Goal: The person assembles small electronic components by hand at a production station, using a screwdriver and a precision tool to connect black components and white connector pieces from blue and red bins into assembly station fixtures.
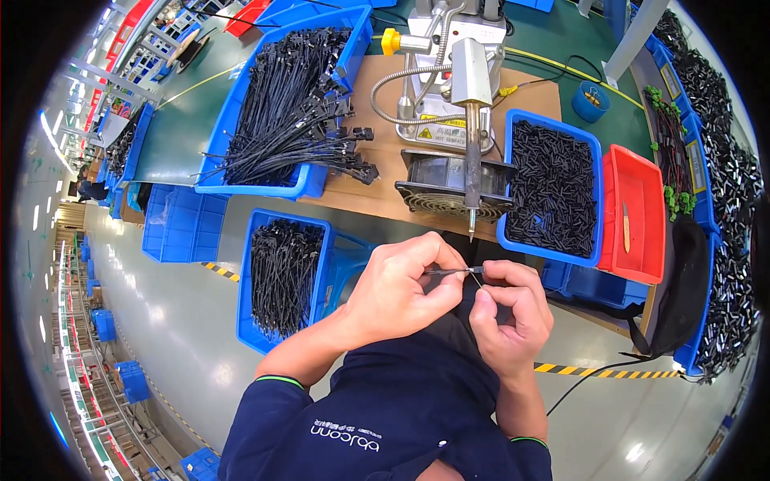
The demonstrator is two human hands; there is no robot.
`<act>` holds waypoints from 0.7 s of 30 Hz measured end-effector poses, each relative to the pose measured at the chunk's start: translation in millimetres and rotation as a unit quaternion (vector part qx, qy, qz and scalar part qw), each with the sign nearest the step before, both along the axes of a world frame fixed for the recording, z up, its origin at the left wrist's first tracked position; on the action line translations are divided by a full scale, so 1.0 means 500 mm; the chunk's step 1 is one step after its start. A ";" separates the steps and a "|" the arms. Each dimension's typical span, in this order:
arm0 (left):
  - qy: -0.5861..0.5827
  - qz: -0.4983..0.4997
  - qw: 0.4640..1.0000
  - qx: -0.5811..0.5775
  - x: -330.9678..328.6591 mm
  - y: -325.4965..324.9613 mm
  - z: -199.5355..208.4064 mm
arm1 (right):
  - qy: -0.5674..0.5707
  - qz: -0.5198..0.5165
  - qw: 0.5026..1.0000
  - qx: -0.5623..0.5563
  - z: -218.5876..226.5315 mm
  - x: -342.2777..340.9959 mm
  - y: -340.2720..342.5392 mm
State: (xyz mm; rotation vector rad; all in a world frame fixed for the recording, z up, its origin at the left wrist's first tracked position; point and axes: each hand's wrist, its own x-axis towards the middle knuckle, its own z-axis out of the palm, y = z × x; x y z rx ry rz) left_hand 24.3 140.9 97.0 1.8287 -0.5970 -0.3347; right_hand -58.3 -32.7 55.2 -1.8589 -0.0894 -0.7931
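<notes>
Just below the tip of an upright soldering iron [472, 172], my two hands meet in front of my body. My left hand [405, 284] is closed in a pinch on a thin dark cable [439, 272]. Thumb and forefinger of my right hand [509, 309] pinch close to a small black connector [476, 270] where the cable ends. A thin pale strand runs between the two hands. The fingers cover much of the cable and connector. The iron is held on a white stand [449, 88], its tip apart from the work.
A fan [433, 180] sits under the iron. Left are blue bins of black cables [309, 180] [327, 276]. Right are a blue bin [597, 200] of small black tubular parts and a red tray [648, 232] with a wooden-handled tool [626, 228]. A black bag [682, 280] hangs at the right edge.
</notes>
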 end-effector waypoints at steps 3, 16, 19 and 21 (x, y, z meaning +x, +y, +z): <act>-0.014 -0.001 1.000 0.019 0.005 0.003 0.008 | 0.002 -0.001 1.000 0.002 0.000 0.004 0.003; -0.065 0.000 0.997 0.048 0.038 -0.006 0.034 | 0.001 -0.006 1.000 0.008 0.014 0.027 0.000; -0.074 -0.006 0.996 0.045 0.045 -0.008 0.032 | -0.001 -0.011 1.000 0.010 0.015 0.032 -0.003; -0.073 -0.006 0.996 0.054 0.049 -0.009 0.040 | -0.002 -0.009 1.000 0.014 0.019 0.037 -0.003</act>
